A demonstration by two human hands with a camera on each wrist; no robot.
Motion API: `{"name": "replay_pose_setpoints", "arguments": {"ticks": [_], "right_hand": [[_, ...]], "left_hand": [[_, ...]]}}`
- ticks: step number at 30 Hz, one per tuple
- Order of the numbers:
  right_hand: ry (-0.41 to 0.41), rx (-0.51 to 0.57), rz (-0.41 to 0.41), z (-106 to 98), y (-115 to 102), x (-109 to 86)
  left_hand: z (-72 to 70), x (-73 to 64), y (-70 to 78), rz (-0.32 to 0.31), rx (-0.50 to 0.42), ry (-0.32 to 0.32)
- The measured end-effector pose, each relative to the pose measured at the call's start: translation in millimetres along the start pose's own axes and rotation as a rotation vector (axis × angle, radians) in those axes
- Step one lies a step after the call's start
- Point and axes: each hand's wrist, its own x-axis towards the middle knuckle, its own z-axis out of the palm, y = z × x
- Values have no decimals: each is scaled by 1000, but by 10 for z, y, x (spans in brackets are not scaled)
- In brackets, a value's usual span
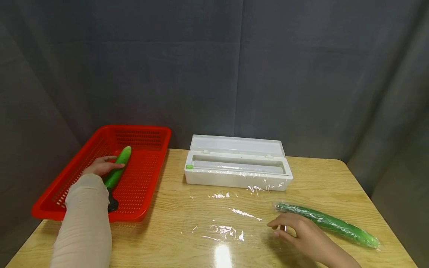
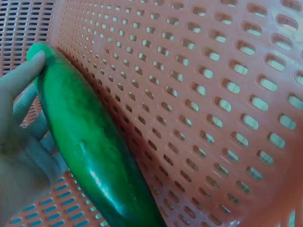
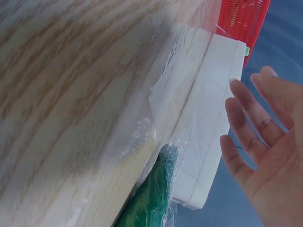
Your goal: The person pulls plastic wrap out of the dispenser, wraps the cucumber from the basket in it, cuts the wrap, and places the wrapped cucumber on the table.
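Note:
My left hand (image 1: 102, 166) reaches into the red basket (image 1: 157, 175) and grips an unwrapped green cucumber (image 1: 115, 176). Up close in the left wrist view, the thumb lies on the cucumber (image 2: 90, 137) near one end, with the fingers round its far side. My right hand (image 1: 299, 232) hovers over the table with loosely bent fingers and nothing in them. Beside it lies a second cucumber (image 1: 330, 223) wrapped in clear film. A sheet of plastic wrap (image 1: 231, 223) is spread on the table in front of the white wrap dispenser (image 1: 234, 180), whose lid stands raised.
A green slider (image 1: 189, 166) sits at the left end of the dispenser. Dark grey curtain (image 1: 214, 74) hangs behind the wooden table (image 1: 315, 175). The basket's slotted walls rise around my left hand. Below the cucumber, a black object (image 1: 113, 204) shows partly in the basket.

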Motion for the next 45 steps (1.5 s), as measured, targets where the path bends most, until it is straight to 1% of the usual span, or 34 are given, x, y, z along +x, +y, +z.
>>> {"name": "replay_pose_setpoints", "arguments": {"ticks": [4,8,12,15,17,19,23,30,33,37,40,45], "right_hand": [[8,14,10,-4,-9,3],[3,53,35,-19,-13,4],[42,110,2,-30,20,5],[90,138,-30,-34,52,7],[115,150,-41,-39,68,9],[129,162,-42,-48,80,9],[147,183,-33,-79,99,6],[166,235,35,-152,146,-31],[192,245,44,-181,180,-53],[245,207,68,-243,221,-78],[280,179,92,-306,238,-89],[332,181,73,-380,263,-91]], "left_hand": [[-5,-2,-12,-12,-14,17],[-3,1,-28,-13,-34,51],[-1,14,-54,-3,-67,91],[-2,36,-63,13,-117,116],[0,52,-53,22,-144,129],[9,61,-14,38,-160,131],[42,79,128,81,-136,133],[82,120,486,180,-75,162],[127,117,645,222,-50,155],[200,79,836,277,-25,137],[239,40,962,318,-15,141],[265,-65,1152,361,-16,144]]}}
